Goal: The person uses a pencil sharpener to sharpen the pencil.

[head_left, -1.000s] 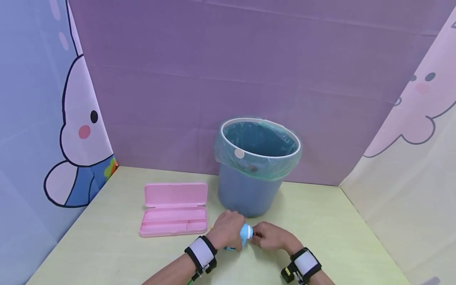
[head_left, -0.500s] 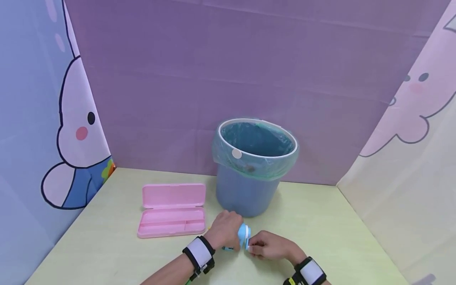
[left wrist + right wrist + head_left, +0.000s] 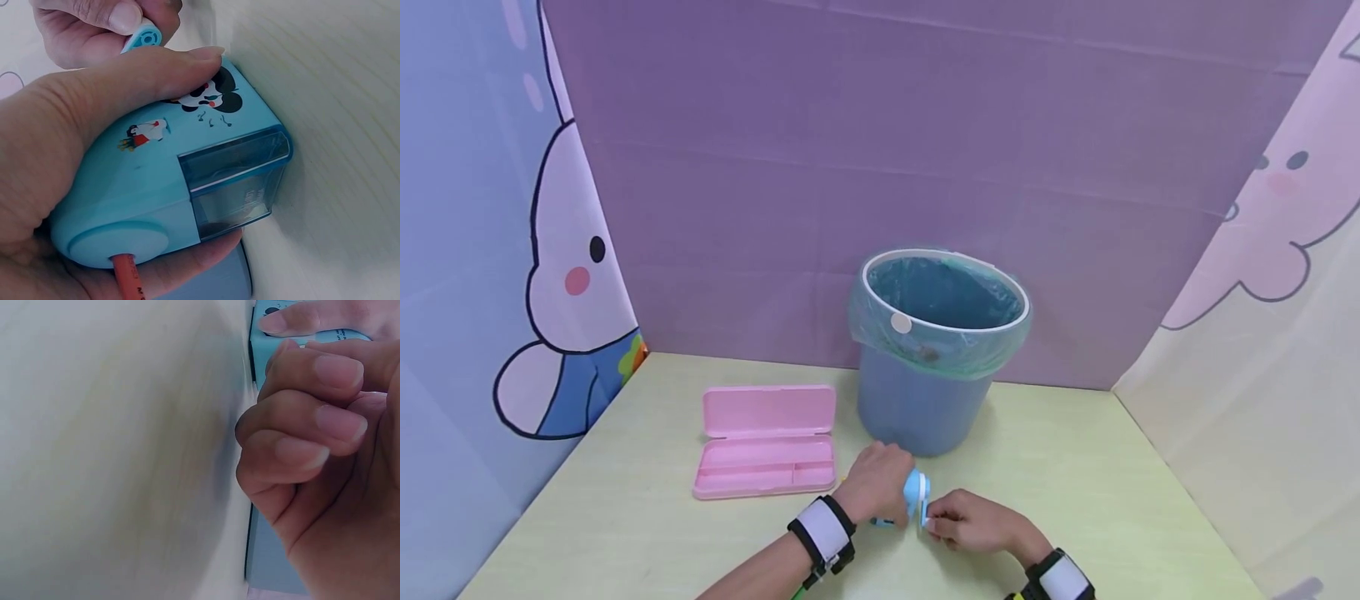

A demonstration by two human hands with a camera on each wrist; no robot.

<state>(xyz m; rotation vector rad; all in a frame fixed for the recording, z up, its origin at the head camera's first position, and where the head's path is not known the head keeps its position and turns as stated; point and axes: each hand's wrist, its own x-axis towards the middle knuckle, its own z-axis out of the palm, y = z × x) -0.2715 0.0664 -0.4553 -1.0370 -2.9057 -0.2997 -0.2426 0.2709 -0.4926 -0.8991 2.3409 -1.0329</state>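
Observation:
My left hand (image 3: 877,482) grips a light blue crank pencil sharpener (image 3: 144,203) on the table, thumb over its top. Cartoon animals decorate its casing, and a see-through shavings drawer (image 3: 234,181) fills one end face. From the round holder at the other end sticks a red-orange pencil (image 3: 128,278). On the sharpener's right, in the head view, my right hand (image 3: 977,521) pinches the crank handle (image 3: 923,510), which hangs down toward me. In the left wrist view the knob (image 3: 147,37) shows between thumb and fingers. The right wrist view shows the other fingers (image 3: 300,419) curled.
An opened pink pencil case (image 3: 765,454) with compartments lies left of the hands. Behind the sharpener stands a blue bin (image 3: 917,408) with a green liner bag. Fabric backdrops (image 3: 925,150) close off the pale table's (image 3: 1075,467) back and sides.
With the crank handle in its fingers, my right hand has swung down toward me, mostly during the first half second. The left hand holds the sharpener in place.

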